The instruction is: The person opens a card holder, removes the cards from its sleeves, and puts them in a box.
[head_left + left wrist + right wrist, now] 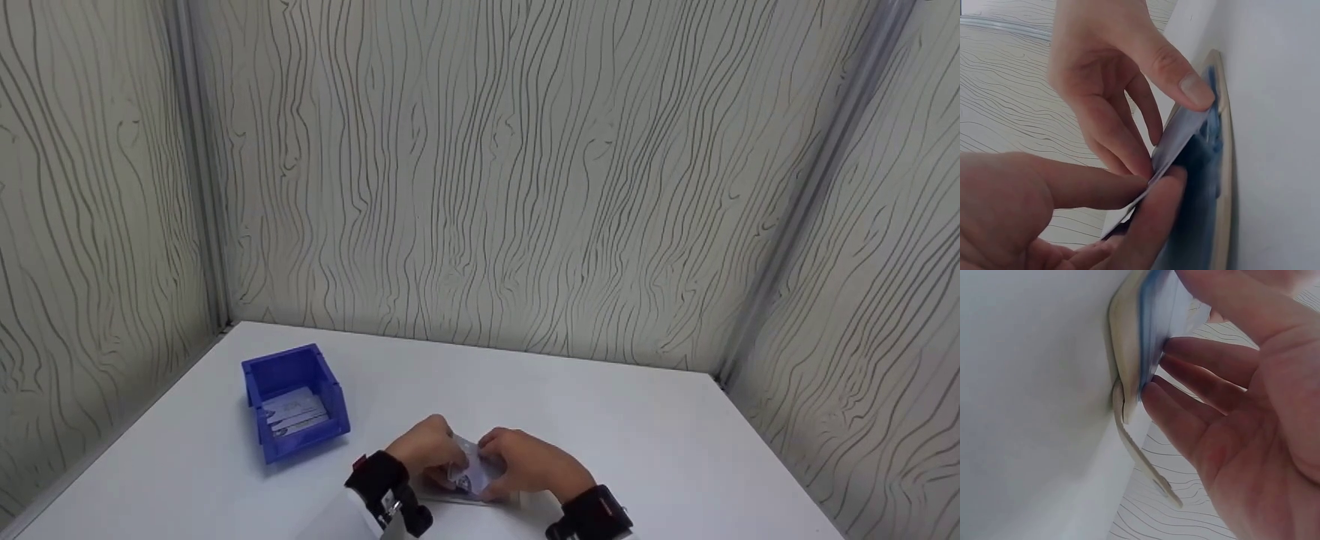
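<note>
In the head view, my left hand [427, 448] and right hand [536, 463] meet over a thin pale card [487, 471] near the table's front. The left wrist view shows my left thumb and a finger pinching the card [1176, 138], which stands tilted. My right hand [1112, 62] holds its far part, thumb on one face and fingers behind. Beneath lies a flat blue-topped piece with a beige rim [1223, 169]; its kind is unclear. In the right wrist view, a narrow beige strip [1145, 464] sticks out from its end.
A blue open-front bin [304, 442] stands to the left on the white table [525, 390], with several pale printed cards [294, 409] inside. Wood-grain patterned panels [465, 187] enclose the table at the back and both sides.
</note>
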The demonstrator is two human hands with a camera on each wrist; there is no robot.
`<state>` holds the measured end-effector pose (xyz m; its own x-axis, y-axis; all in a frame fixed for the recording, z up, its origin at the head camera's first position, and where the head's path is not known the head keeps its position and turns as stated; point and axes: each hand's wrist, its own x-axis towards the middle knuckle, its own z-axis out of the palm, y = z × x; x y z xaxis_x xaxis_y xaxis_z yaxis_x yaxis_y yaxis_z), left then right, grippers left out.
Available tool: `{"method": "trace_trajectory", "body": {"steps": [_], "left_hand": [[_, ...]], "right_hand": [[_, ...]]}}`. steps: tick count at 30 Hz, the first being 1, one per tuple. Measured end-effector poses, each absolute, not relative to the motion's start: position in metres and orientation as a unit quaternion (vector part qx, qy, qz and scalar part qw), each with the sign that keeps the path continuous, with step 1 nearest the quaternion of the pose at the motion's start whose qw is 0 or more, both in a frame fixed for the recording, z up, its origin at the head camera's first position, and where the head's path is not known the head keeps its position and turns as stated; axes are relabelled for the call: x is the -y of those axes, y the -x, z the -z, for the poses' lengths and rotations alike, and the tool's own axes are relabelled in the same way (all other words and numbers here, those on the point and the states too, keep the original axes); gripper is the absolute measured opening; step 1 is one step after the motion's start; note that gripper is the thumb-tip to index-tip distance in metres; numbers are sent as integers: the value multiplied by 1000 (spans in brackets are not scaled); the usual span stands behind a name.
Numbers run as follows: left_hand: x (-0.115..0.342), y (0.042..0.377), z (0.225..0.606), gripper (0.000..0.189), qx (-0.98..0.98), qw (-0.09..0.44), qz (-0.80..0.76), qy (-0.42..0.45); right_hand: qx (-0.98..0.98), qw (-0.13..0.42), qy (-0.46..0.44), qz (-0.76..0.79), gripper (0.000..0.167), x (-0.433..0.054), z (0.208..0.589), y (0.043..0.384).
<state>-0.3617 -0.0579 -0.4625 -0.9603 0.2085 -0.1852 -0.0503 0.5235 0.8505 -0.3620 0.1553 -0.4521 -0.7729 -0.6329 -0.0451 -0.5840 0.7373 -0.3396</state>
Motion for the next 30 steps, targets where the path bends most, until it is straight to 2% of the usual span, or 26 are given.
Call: {"method": "trace_trajectory", "body": {"steps": [30], "left_hand": [[73,362,449,23,-867,112,-481,-70]], "right_hand": [[-928,80,336,138,48,-156,454,362]]}}
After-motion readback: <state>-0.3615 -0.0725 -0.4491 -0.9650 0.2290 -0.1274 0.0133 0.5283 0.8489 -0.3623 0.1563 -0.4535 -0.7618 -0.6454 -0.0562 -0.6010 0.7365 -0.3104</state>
